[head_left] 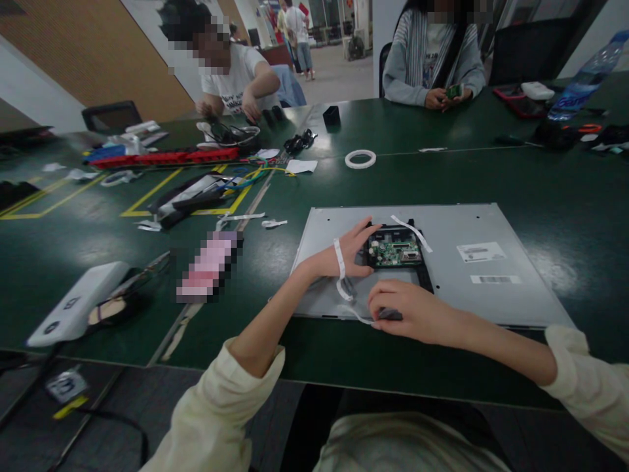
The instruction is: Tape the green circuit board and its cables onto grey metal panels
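Note:
A flat grey panel point(457, 288), like the back of a screen, lies on the table in front of me. On it is a black frame point(426, 278) holding a green circuit board point(396, 252). My left hand point(344, 254) rests on the panel with fingers spread, thumb and fingertips at the board's left end. A white tape strip point(338, 259) hangs over its back. At the panel's front edge, my right hand point(410, 311) is closed, its fingertips on the end of another white strip point(358, 316). A dark piece under those fingers is mostly hidden. One more strip point(410, 233) lies across the board's top corner.
A tape roll point(360, 159) lies beyond the panel. To the left are a phone point(209, 265), a white power bank point(81, 301) and a black-and-silver bundle point(191, 196) with wires. Two people sit across the table. A water bottle point(587, 78) stands far right.

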Tool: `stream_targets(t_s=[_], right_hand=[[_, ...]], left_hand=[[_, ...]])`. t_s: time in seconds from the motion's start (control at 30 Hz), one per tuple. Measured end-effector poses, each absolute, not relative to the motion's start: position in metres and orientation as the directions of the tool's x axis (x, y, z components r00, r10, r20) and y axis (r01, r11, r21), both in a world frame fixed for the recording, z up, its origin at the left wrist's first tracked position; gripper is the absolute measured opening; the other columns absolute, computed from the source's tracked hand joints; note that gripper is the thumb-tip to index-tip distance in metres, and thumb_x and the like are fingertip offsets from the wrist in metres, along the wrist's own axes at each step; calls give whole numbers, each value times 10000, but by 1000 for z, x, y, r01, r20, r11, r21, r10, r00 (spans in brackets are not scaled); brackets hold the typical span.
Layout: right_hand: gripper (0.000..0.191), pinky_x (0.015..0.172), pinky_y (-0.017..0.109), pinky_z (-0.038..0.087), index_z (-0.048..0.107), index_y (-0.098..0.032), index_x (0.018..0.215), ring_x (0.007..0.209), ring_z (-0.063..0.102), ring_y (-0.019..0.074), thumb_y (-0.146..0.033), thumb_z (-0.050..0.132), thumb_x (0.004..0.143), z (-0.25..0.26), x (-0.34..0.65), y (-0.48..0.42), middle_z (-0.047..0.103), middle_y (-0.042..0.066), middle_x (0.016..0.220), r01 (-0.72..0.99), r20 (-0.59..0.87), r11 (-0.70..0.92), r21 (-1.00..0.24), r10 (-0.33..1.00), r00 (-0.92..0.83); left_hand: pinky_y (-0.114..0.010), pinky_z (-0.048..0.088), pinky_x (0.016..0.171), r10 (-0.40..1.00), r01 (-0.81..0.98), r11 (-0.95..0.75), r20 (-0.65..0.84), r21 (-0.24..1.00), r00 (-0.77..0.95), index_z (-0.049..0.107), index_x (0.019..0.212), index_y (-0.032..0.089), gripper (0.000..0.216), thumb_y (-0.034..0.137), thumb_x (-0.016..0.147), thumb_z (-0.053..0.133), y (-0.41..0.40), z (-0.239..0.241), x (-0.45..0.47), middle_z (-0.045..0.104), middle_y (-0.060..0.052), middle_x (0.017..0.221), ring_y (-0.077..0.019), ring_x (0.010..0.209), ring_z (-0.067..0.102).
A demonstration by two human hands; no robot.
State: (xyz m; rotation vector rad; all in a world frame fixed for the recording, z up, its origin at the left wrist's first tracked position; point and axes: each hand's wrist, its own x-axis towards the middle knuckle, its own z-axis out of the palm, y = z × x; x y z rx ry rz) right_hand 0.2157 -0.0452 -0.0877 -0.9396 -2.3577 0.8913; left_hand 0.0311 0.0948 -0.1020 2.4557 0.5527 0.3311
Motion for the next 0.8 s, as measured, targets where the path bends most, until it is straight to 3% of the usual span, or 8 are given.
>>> stream_targets(t_s=[0.1,0.27,0.37,0.47,0.57,0.7,0.8], right_hand=[[76,716,227,414,614,-183,859,756,553,96,-234,558,859,-77,223,-43,624,-13,829,381,118,462,-801,746,-656],[150,630,216,420,661,-189,854,708,576,110,-319,592,824,-66,255,-34,649,-4,799,430,24,244,-869,890,-456],[235,612,227,435,667,-182,867,679,582,119,-400,602,808,-70,277,-26,641,10,769,416,-44,90,-905,952,-303],[272,622,239,445,664,-175,871,660,579,118,-428,627,778,-78,289,-22,641,18,764,355,-79,-9,-935,980,-184],[265,651,246,458,663,-170,862,674,584,117,-417,642,768,-81,290,-21,641,20,767,273,-96,-35,-961,972,-215],[258,659,246,469,669,-168,853,690,586,118,-406,667,754,-78,288,-23,638,23,763,222,-86,-26,-975,960,-268],[262,653,247,476,671,-163,842,689,589,122,-407,673,748,-78,288,-25,640,26,752,246,-102,-37,-969,960,-260]], left_hand=[[-488,178,1141,464,322,-730,92,603,881,157,1464,209,938,326,691,676,94,-99,31,37,-122,1547,-327,1415,87],[-481,150,1149,474,305,-719,120,625,872,176,1459,228,897,358,725,675,94,-87,27,38,-112,1550,-305,1421,67],[-453,226,1127,541,243,-648,212,722,814,256,1430,232,705,346,819,589,89,-77,30,235,-117,1510,-259,1384,243],[-372,426,975,593,158,-522,223,838,774,376,1363,209,470,308,910,453,76,-68,41,531,-122,1303,-181,1130,553],[-291,481,818,596,193,-532,204,824,776,587,1156,185,305,302,892,489,61,-63,53,657,-86,1084,-148,965,612],[-215,443,613,583,238,-558,171,795,795,667,926,159,205,312,839,564,51,-66,61,674,-38,825,-104,732,595],[-184,364,487,591,262,-492,97,830,801,639,752,132,219,328,826,573,49,-72,63,582,14,608,-63,535,492]])
